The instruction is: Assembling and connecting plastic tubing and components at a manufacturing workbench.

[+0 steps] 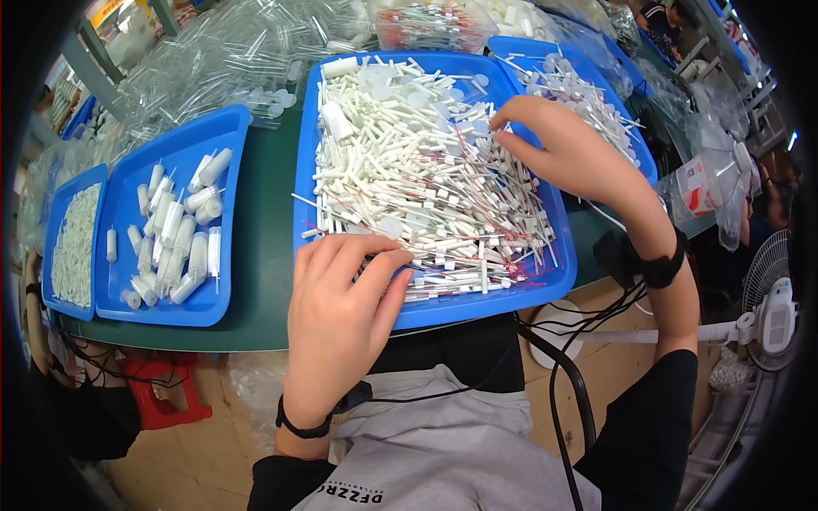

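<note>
A large blue tray in front of me is heaped with short white tubes, thin white sticks with reddish ends and small translucent discs. My left hand lies over the tray's front left edge. Its fingers are bent and the thumb closes toward the index finger beside the sticks; what is between them is too small to name. Above the right side of the heap is my right hand, thumb and index fingertips slightly apart. I see nothing between them.
To the left, one blue tray holds white cylinders and a smaller one holds small white pieces. Another tray stands at the back right. Clear plastic tubes pile up behind. Cables and a fan are lower right.
</note>
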The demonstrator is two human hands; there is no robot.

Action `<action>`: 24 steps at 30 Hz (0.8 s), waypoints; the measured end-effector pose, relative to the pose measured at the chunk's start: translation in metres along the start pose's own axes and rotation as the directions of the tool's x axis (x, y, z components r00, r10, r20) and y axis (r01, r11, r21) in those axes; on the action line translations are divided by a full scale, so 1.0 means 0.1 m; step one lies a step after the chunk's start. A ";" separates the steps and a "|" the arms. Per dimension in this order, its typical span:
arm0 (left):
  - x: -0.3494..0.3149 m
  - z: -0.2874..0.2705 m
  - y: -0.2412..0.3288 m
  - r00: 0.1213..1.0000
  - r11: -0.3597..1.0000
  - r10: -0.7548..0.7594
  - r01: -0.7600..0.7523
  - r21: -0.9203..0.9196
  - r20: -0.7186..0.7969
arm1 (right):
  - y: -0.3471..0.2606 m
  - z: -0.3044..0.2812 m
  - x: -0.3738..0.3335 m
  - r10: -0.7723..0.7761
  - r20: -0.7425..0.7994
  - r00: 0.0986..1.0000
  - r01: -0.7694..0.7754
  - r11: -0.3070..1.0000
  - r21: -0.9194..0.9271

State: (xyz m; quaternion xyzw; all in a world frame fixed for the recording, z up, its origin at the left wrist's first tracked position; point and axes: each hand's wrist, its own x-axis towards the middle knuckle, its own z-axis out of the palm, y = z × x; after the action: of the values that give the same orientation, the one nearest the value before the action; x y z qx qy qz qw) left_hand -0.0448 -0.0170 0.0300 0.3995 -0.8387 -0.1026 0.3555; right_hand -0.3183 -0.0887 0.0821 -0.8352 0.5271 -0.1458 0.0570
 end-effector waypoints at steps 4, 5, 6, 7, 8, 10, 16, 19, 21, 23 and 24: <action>0.00 0.01 -0.01 1.000 1.000 -0.002 0.002 -0.012 0.001 | 0.13 0.12 0.16 0.021 0.206 0.978 -0.001 0.996 -0.094; -0.01 0.01 -0.01 1.000 1.000 -0.002 0.002 -0.010 0.002 | 0.09 0.13 0.19 0.028 0.218 0.976 -0.006 0.995 -0.102; -0.01 0.01 -0.01 1.000 1.000 -0.002 0.002 -0.009 0.003 | 0.07 0.13 0.21 0.037 0.229 0.973 -0.011 0.994 -0.111; -0.01 0.00 -0.01 1.000 1.000 -0.003 0.003 -0.005 0.004 | 0.08 0.14 0.22 0.029 0.234 0.972 -0.004 0.995 -0.105; -0.01 0.00 -0.01 1.000 1.000 -0.003 0.003 -0.006 0.003 | 0.09 0.14 0.22 0.024 0.240 0.970 0.001 0.995 -0.102; -0.01 0.00 -0.01 1.000 1.000 -0.001 0.001 -0.008 0.001 | 0.11 0.13 0.20 0.016 0.227 0.974 0.008 0.994 -0.105; 0.00 0.01 0.00 1.000 1.000 0.000 0.000 -0.005 -0.007 | 0.11 0.09 0.11 -0.030 0.067 0.997 0.039 0.990 -0.136; -0.01 0.00 0.00 1.000 1.000 -0.009 0.009 0.008 -0.003 | -0.16 0.11 -0.05 -0.102 -0.095 0.990 0.087 0.985 -0.152; -0.01 0.01 -0.01 1.000 1.000 -0.007 0.007 0.010 0.004 | -0.40 0.09 -0.16 -0.086 -0.160 0.983 0.082 0.996 -0.032; 0.00 -0.02 0.03 0.997 0.997 -0.070 0.070 -0.046 -0.018 | -0.64 0.06 -0.28 -0.153 -0.155 0.976 0.186 0.956 0.226; 0.01 -0.04 0.05 0.995 0.992 -0.097 0.095 -0.078 -0.028 | -0.74 0.04 -0.35 -0.157 -0.103 0.982 0.183 0.923 0.339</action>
State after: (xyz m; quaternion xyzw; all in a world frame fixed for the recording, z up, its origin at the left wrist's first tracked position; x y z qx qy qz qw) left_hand -0.0461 -0.0140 0.0358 0.4270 -0.8083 -0.1454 0.3783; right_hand -0.2675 -0.0250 0.0904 -0.8486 0.4205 -0.2718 0.1708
